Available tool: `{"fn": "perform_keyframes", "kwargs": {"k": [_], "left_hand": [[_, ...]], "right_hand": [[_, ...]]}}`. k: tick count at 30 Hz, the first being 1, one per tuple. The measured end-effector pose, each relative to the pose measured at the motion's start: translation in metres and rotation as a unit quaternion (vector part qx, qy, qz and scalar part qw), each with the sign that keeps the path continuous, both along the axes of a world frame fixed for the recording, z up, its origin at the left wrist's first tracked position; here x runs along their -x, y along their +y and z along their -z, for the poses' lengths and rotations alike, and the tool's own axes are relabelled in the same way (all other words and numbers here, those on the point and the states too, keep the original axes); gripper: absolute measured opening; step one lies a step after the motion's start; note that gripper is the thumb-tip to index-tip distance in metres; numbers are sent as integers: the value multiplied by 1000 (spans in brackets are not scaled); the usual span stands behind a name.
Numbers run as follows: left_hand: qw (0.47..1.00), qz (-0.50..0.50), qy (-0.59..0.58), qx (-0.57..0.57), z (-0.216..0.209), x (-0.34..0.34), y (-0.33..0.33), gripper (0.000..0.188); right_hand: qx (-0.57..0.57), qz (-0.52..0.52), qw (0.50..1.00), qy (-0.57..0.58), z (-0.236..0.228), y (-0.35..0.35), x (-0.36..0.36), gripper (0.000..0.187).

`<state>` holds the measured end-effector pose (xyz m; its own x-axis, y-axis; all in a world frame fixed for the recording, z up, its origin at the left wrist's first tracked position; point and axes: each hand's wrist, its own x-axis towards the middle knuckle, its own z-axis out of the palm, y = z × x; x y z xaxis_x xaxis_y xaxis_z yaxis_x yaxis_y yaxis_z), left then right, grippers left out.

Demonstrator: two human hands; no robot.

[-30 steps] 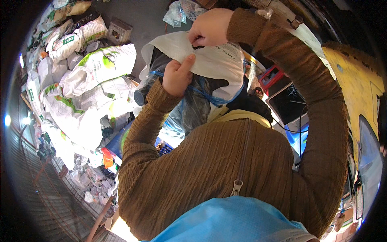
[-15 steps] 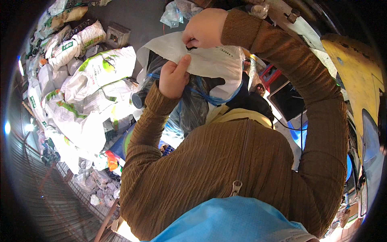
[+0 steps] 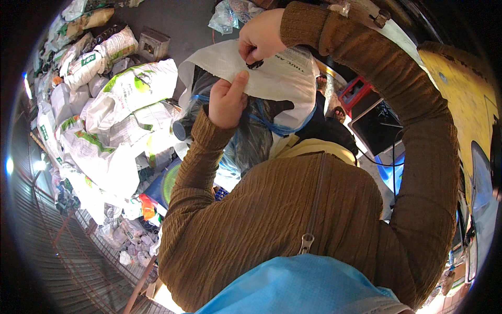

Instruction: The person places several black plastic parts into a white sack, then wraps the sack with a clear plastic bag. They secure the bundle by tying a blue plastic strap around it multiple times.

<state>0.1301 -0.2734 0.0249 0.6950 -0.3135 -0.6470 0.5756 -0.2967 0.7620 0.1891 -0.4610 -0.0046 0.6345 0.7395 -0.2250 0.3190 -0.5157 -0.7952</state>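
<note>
A white woven plastic sack (image 3: 285, 86) lies spread in front of me, with dark lettering on its right part. My left hand (image 3: 227, 102) is closed on its near left edge, the thumb lying on top of the cloth. Just beyond, my right hand (image 3: 261, 39) is closed in a pinch over the sack; what its fingers hold is hidden. A small dark patch (image 3: 255, 65) shows below those fingertips; I cannot tell whether it is a hole or an object. Beneath the sack is a dark plastic bag (image 3: 250, 141) with blue strips around it.
White printed sacks (image 3: 130, 97) are heaped at the left. A box-like object (image 3: 153, 44) stands on the dark floor (image 3: 180, 21), with clear plastic bags (image 3: 224, 18) farther right. On the right are a red crate (image 3: 354, 90), a black panel (image 3: 374, 125) and a yellow panel (image 3: 460, 89).
My right hand has shifted slightly right and lifted a little off the dark patch, which now shows more fully. The left hand keeps its hold on the sack's edge.
</note>
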Motion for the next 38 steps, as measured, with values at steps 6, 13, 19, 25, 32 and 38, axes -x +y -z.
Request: {"fn": "perform_keyframes", "kwargs": {"k": [6,13,19,25,32,38], "left_hand": [[1000,11,-1,7,-1,0,0,21],[1000,-4,-5,-13,5,-2,3,18],[999,29,-34,-6,6,-7,0,19],[977,104,-178,-61,-39,5,-8,21],[954,93,-284,-27,-92,55,-18,13],[920,133,-368,33,-118,92,-13,9]], "right_hand": [[0,4,999,-46,-5,-15,9,19],[-75,91,990,-80,20,-21,39,21],[-166,458,871,-61,101,-92,178,31],[-194,850,460,168,212,-155,403,26],[61,934,347,-61,267,-265,433,28],[95,923,358,101,261,-319,394,43]]}}
